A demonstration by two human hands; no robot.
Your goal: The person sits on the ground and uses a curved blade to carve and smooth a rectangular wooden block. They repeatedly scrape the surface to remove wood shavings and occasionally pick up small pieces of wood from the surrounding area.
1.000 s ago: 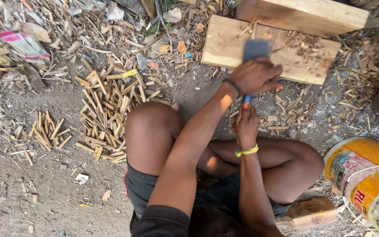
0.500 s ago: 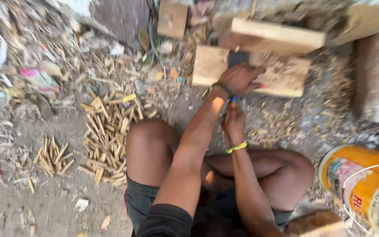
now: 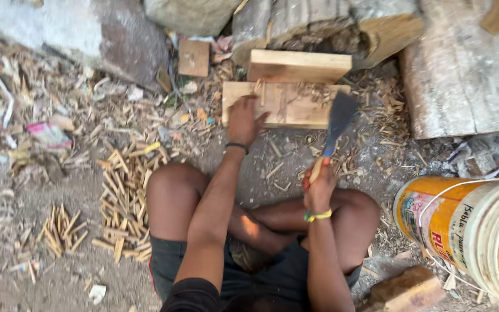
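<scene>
— What lies around the big grey stone (image 3: 82, 34)?

— Bare dirt ground (image 3: 41, 277) strewn with wood chips and scraps in daylight. Below the stone, a pile of split sticks (image 3: 125, 196); a smaller bundle (image 3: 62, 228) to that pile's left.

— And to the right of the stone?

— Rough logs (image 3: 319, 26), then a weathered grey plank (image 3: 463, 75). Far below and right of the stone stands an orange-and-white plastic bucket (image 3: 469, 231) with a wire handle.

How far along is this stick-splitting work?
Done: split sticks lie piled beside the knee. In hand: the right hand raises a cleaver; the left hand rests at the chopping board. Left: the block behind looks uncut.
</scene>
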